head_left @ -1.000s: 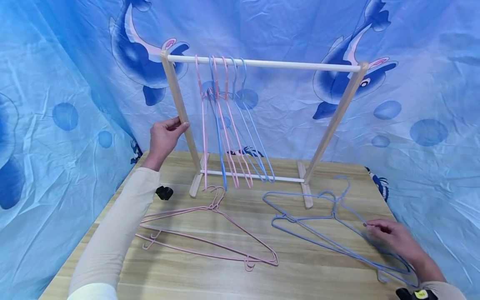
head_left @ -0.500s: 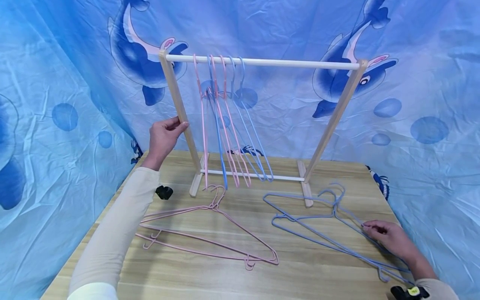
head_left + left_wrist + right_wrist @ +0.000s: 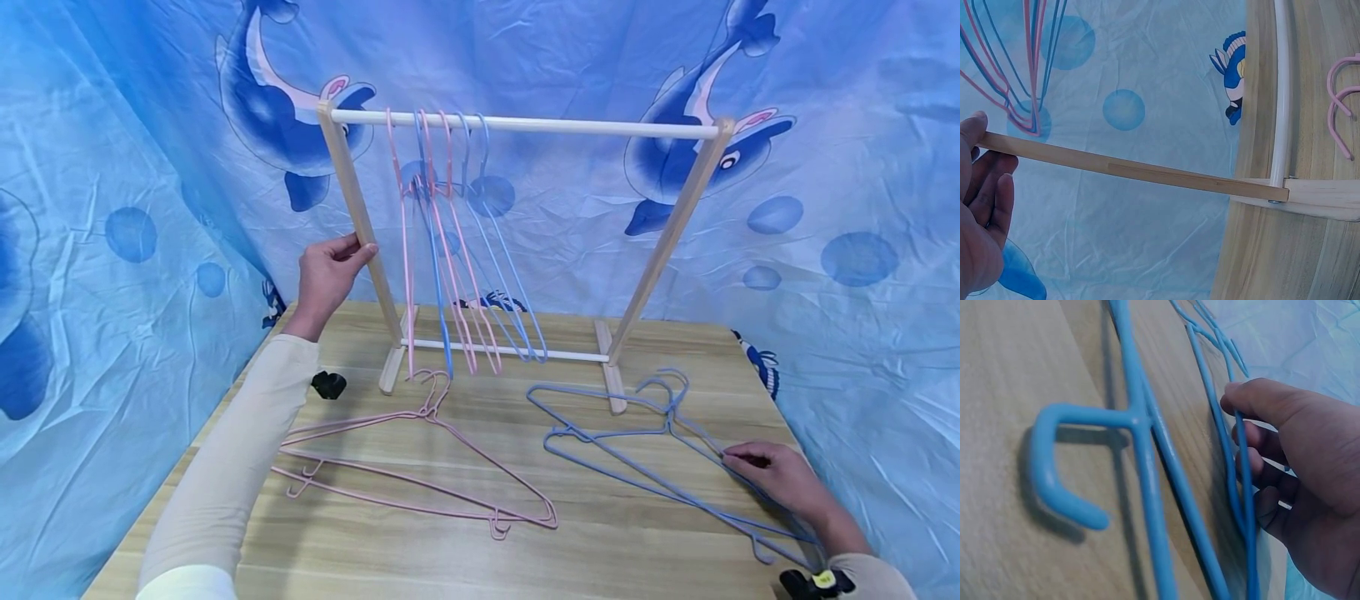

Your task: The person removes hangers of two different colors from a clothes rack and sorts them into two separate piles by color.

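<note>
left hand (image 3: 330, 275): gripping rack (image 3: 600, 128), left post
right hand (image 3: 780, 479): pinching 1 blue hanger (image 3: 1249, 525), rack's front right
other blue hanger (image 3: 622, 434): overlapping it
overlap: probably calling for slow lifting, bracing rack

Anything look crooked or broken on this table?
Nothing looks broken. The blue hangers by the right hand are askew, crossing each other, whereas the pink pair lines up better. Hung hangers crowd the left of the rack.
</note>
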`<act>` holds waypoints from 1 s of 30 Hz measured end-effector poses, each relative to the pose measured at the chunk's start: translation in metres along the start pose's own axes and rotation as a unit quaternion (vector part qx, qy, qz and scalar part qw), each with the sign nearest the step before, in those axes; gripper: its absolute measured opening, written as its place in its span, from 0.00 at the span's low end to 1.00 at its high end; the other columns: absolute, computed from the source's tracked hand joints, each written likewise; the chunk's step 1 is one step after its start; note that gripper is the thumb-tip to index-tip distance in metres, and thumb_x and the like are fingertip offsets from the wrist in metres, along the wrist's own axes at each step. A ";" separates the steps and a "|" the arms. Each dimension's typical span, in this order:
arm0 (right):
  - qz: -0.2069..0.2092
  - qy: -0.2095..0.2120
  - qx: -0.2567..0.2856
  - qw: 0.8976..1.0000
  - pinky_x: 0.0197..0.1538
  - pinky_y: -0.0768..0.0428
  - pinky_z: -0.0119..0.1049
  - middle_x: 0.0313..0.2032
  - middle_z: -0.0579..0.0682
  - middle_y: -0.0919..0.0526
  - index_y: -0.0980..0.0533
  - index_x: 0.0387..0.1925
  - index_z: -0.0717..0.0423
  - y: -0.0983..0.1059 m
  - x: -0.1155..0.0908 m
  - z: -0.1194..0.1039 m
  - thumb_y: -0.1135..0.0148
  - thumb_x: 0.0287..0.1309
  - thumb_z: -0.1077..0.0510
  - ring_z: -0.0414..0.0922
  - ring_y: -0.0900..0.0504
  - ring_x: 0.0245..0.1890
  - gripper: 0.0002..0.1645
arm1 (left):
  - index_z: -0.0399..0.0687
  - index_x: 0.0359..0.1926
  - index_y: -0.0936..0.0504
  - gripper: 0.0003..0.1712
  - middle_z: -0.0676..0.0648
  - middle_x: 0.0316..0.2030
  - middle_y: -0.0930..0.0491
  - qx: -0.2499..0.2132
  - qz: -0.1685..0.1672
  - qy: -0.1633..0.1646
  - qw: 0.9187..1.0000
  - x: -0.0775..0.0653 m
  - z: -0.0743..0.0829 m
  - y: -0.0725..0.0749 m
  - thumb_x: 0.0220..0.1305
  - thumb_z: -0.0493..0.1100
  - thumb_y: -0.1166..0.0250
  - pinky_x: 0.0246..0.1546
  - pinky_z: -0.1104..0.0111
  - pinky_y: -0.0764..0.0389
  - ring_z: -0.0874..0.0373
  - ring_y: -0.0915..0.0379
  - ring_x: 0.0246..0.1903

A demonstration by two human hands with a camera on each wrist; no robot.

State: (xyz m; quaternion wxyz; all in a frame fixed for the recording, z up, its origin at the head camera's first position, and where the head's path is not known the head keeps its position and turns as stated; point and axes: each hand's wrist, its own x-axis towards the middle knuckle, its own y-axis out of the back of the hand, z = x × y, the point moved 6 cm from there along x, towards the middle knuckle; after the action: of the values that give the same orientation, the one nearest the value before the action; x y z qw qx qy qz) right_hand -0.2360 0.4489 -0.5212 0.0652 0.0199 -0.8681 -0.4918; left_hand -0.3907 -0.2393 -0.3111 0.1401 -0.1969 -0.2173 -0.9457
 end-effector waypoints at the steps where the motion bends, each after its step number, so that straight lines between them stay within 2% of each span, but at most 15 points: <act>1: -0.003 -0.002 -0.001 1.000 0.36 0.22 0.28 0.40 0.51 0.10 0.11 0.40 0.53 0.000 0.001 0.000 0.28 0.64 0.52 0.23 0.22 0.36 0.10 | 0.47 0.60 0.15 0.27 0.39 0.51 0.13 -0.001 0.001 0.000 1.000 0.000 0.000 0.000 0.66 0.56 0.30 0.46 0.72 0.16 0.57 0.14 0.47; 6: -0.020 -0.007 0.017 1.000 0.36 0.22 0.29 0.42 0.51 0.11 0.12 0.46 0.55 0.002 0.002 0.002 0.32 0.67 0.49 0.24 0.22 0.36 0.15 | 0.47 0.60 0.15 0.27 0.39 0.51 0.13 0.000 0.002 -0.003 1.000 0.000 0.000 0.000 0.66 0.56 0.30 0.45 0.72 0.16 0.58 0.14 0.47; 10: 0.005 0.010 0.041 0.999 0.31 0.23 0.29 0.39 0.51 0.11 0.14 0.48 0.62 0.014 0.003 -0.007 0.34 0.69 0.54 0.28 0.21 0.31 0.15 | 0.48 0.60 0.15 0.27 0.40 0.51 0.13 -0.001 -0.001 -0.002 1.000 0.000 -0.001 0.000 0.66 0.57 0.30 0.45 0.73 0.16 0.58 0.14 0.47; 14: 0.050 0.039 0.025 0.998 0.30 0.23 0.29 0.38 0.51 0.12 0.15 0.49 0.62 0.036 0.011 -0.031 0.33 0.68 0.55 0.26 0.23 0.31 0.15 | 0.49 0.61 0.16 0.27 0.40 0.51 0.13 0.002 -0.005 -0.001 1.000 -0.001 -0.001 0.000 0.67 0.57 0.30 0.47 0.71 0.16 0.57 0.14 0.48; 22: 0.087 0.059 0.022 0.994 0.29 0.22 0.29 0.41 0.56 0.12 0.17 0.56 0.59 0.077 0.034 -0.096 0.37 0.71 0.50 0.21 0.25 0.34 0.20 | 0.48 0.61 0.16 0.27 0.40 0.51 0.13 -0.003 -0.005 0.000 1.000 -0.001 -0.001 0.000 0.66 0.57 0.30 0.47 0.70 0.16 0.57 0.14 0.48; 26: 0.105 0.050 0.055 0.992 0.31 0.23 0.27 0.40 0.40 0.13 0.19 0.60 0.57 0.094 0.044 -0.132 0.39 0.73 0.47 0.22 0.24 0.34 0.24 | 0.48 0.61 0.16 0.28 0.39 0.51 0.13 -0.003 -0.007 0.003 1.000 -0.001 -0.001 0.000 0.66 0.57 0.30 0.47 0.71 0.16 0.57 0.14 0.48; 30: 0.117 0.038 0.136 0.983 0.35 0.20 0.23 0.38 0.25 0.18 0.23 0.64 0.59 0.102 0.054 -0.168 0.42 0.74 0.46 0.26 0.20 0.36 0.27 | 0.49 0.61 0.16 0.28 0.40 0.51 0.13 0.000 -0.008 0.005 1.000 0.000 -0.001 0.001 0.66 0.58 0.30 0.48 0.69 0.16 0.56 0.14 0.49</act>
State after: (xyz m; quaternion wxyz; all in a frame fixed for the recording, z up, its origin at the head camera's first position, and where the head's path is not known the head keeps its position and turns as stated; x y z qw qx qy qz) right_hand -0.2638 0.3535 -0.3440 0.1519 -0.0542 -0.9200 -0.3573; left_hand -0.3902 -0.2406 -0.3118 0.1336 -0.1902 -0.2183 -0.9478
